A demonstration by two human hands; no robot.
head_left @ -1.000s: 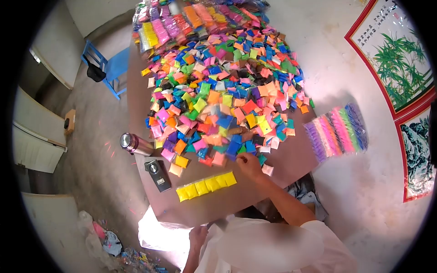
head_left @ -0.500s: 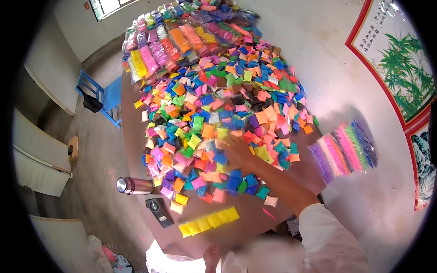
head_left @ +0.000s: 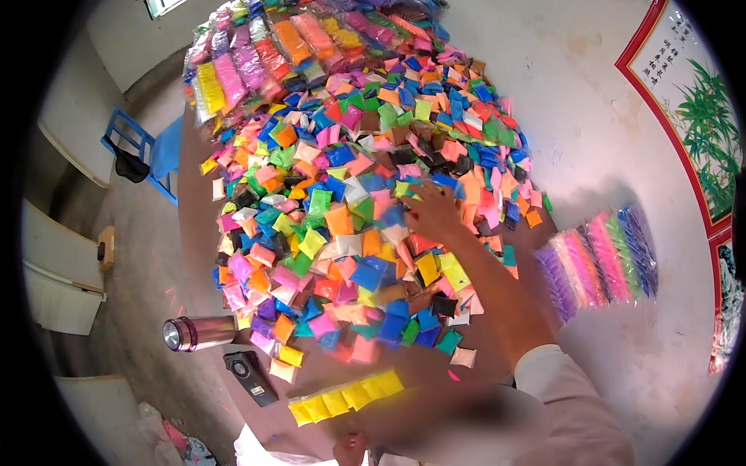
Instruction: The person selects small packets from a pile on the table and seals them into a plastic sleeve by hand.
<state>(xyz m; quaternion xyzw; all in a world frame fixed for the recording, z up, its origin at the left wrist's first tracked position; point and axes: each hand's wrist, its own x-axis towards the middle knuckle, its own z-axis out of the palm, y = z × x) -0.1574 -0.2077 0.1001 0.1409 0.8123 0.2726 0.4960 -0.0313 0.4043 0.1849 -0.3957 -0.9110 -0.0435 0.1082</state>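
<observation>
My right hand (head_left: 435, 211) reaches over the pile of small coloured packets (head_left: 318, 203), its fingers spread and touching or just above packets near the pile's middle. No packet is clearly gripped in it. At the table's front edge my left hand (head_left: 350, 448) is only partly in view, with its fingers curled in; whatever it may hold is hidden. A joined strip of yellow packets (head_left: 346, 398) lies flat on the brown table (head_left: 311, 441), just beyond my left hand.
A metal flask (head_left: 203, 333) lies at the table's left edge, with a black device (head_left: 250, 377) nearby. Bundled packet strips (head_left: 233, 81) are heaped at the far end. A multicoloured bundle (head_left: 598, 264) rests at right against the wall. A blue chair (head_left: 159, 151) stands left.
My right hand has moved farther across the pile and to the right, its fingers now more spread. The whole view has shifted slightly. The yellow strip stays on the table.
</observation>
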